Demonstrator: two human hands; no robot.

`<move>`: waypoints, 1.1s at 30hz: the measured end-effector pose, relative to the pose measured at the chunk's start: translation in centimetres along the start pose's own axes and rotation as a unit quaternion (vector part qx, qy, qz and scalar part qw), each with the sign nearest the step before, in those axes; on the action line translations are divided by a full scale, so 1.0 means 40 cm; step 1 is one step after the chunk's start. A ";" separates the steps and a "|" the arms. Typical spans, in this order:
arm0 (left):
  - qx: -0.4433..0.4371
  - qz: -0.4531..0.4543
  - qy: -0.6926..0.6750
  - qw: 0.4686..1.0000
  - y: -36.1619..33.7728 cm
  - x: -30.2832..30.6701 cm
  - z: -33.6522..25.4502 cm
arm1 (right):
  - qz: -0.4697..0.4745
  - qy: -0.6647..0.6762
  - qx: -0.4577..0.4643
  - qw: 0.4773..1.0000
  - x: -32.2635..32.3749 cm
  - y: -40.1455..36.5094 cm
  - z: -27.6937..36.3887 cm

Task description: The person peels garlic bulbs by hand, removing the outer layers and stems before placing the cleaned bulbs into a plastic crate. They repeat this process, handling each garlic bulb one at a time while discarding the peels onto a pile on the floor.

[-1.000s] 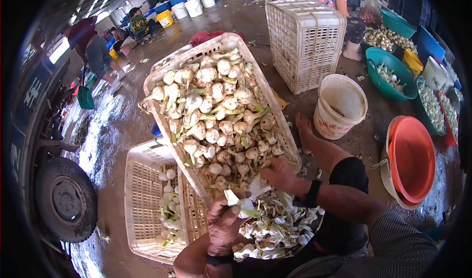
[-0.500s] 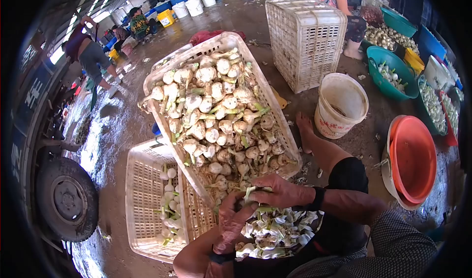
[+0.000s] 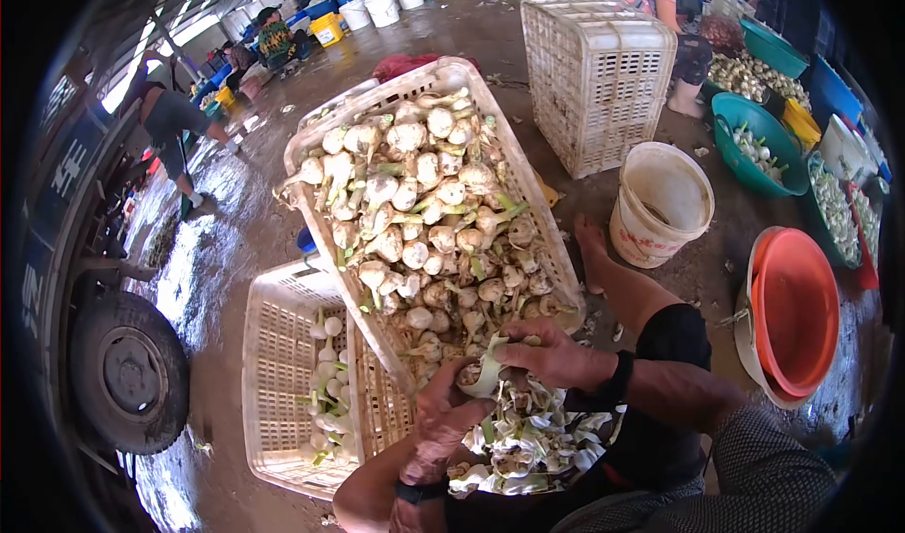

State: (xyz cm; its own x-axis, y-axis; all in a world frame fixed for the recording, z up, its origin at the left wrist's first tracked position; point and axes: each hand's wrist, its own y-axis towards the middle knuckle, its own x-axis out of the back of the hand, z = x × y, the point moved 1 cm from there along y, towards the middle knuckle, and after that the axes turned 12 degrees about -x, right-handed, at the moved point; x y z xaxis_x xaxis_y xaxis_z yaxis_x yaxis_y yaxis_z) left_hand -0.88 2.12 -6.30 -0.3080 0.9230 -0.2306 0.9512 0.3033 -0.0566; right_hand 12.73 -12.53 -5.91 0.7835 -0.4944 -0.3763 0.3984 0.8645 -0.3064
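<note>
My left hand [image 3: 443, 410] is closed around a garlic bulb [image 3: 468, 375] at the near edge of a tilted crate. My right hand [image 3: 556, 356] is closed on a pale green strip of garlic skin [image 3: 490, 368], which stands away from the bulb. Its fingertips are partly hidden. Below both hands, a heap of loose peelings [image 3: 537, 443] lies in my lap. Just beyond them, dirt-covered garlic bulbs with cut stems [image 3: 434, 213] fill the tilted white crate [image 3: 556, 278]. Cleaned white bulbs [image 3: 328, 382] lie in the lower crate [image 3: 283, 344] on the left.
Right of my leg stand a dirty white bucket [image 3: 650, 208] and red basins [image 3: 797, 311]. An upright crate [image 3: 603, 90] is behind them, near a seated person [image 3: 660, 5]. Green tubs [image 3: 754, 147] hold garlic. A tyre [image 3: 127, 373] is at left; another person [image 3: 170, 123] bends beyond it.
My right hand has lifted slightly and turned, drawing a strip of skin up from the bulb. The bulb shows more in my left hand. The person at far left has bent lower.
</note>
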 end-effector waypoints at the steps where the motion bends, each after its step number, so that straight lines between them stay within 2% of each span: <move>1: -0.002 -0.003 -0.001 1.000 0.001 0.003 -0.003 | 0.003 -0.002 -0.001 1.000 -0.001 0.000 0.002; 4: -0.009 0.005 0.026 1.000 -0.001 0.011 -0.008 | 0.018 0.024 -0.003 1.000 -0.003 -0.001 0.008; 6: 0.004 0.021 0.058 0.998 -0.002 0.017 -0.010 | -0.029 0.034 0.013 0.999 -0.005 0.002 0.009; 8: 0.000 0.024 0.087 0.996 -0.007 0.016 -0.027 | -0.035 0.019 -0.005 0.999 0.000 -0.005 0.048; 10: -0.004 0.029 0.115 0.993 -0.013 0.027 -0.022 | -0.169 -0.171 0.102 0.965 0.021 -0.007 0.112; 11: -0.016 0.040 0.093 0.995 -0.021 0.042 0.001 | -0.143 0.032 0.089 0.985 0.072 0.021 0.117; 12: -0.028 0.053 0.070 0.996 -0.026 0.046 0.017 | -0.135 0.167 0.115 0.970 0.109 0.037 0.109; 13: -0.054 0.050 0.016 0.997 -0.026 0.032 0.003 | -0.138 0.090 0.094 0.982 0.122 0.028 0.105; 14: -0.055 0.053 0.018 0.997 -0.024 0.015 -0.018 | -0.140 0.015 0.072 0.987 0.126 0.017 0.094; 15: -0.068 0.058 -0.100 0.991 -0.020 -0.005 -0.043 | -0.127 -0.123 0.047 0.983 0.116 0.006 0.077; 16: -0.080 0.061 -0.215 0.971 -0.013 -0.016 -0.058 | -0.110 -0.260 0.022 0.959 0.103 -0.005 0.054; 17: -0.092 0.071 -0.248 0.962 -0.014 -0.008 -0.050 | -0.028 -0.380 0.090 0.920 0.114 0.009 -0.010; 18: -0.090 0.071 -0.243 0.963 -0.016 -0.007 -0.052 | 0.055 -0.488 0.155 0.857 0.123 0.021 -0.081; 20: -0.099 0.066 -0.255 0.960 -0.024 -0.003 -0.057 | 0.201 -0.434 0.230 0.848 0.080 -0.015 -0.129; 21: -0.089 0.068 -0.264 0.958 -0.023 0.001 -0.063 | 0.202 -0.430 0.231 0.849 0.070 -0.025 -0.131; 22: -0.089 0.068 -0.263 0.958 -0.022 0.008 -0.065 | 0.210 -0.470 0.166 0.841 0.065 -0.034 -0.128; 23: -0.101 0.064 -0.323 0.939 -0.018 0.016 -0.068 | 0.216 -0.509 0.099 0.828 0.068 -0.040 -0.126; 24: -0.112 0.062 -0.382 0.915 -0.013 0.024 -0.071 | 0.213 -0.510 0.097 0.828 0.077 -0.034 -0.127; 25: -0.144 0.006 -0.440 0.887 -0.020 0.038 -0.070 | 0.168 -0.556 0.110 0.807 0.090 -0.017 -0.134; 26: -0.225 -0.106 -0.362 0.898 -0.025 0.038 -0.103 | 0.124 -0.598 0.121 0.783 0.102 -0.001 -0.143; 27: -0.268 -0.049 -0.444 0.853 -0.017 0.084 -0.106 | 0.098 -0.600 0.074 0.791 0.113 0.011 -0.155; 29: -0.339 -0.135 -0.495 0.789 -0.007 0.145 -0.146 | 0.093 -0.610 0.094 0.781 0.124 0.027 -0.168; 31: -0.379 -0.148 -0.432 0.805 -0.033 0.180 -0.155 | 0.089 -0.622 0.113 0.770 0.122 0.033 -0.160; 33: -0.389 -0.145 -0.406 0.814 -0.050 0.182 -0.158 | 0.029 -0.632 0.118 0.766 0.102 0.045 -0.135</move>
State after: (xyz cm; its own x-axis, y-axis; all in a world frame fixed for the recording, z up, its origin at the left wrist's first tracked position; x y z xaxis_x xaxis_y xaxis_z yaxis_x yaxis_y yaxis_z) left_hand -5.15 9.72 -1.72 -0.1048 0.4209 -0.9010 0.4438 0.8306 0.3363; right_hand 14.08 -13.49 -12.72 0.5801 -0.1007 0.8083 0.3029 0.9478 -0.0993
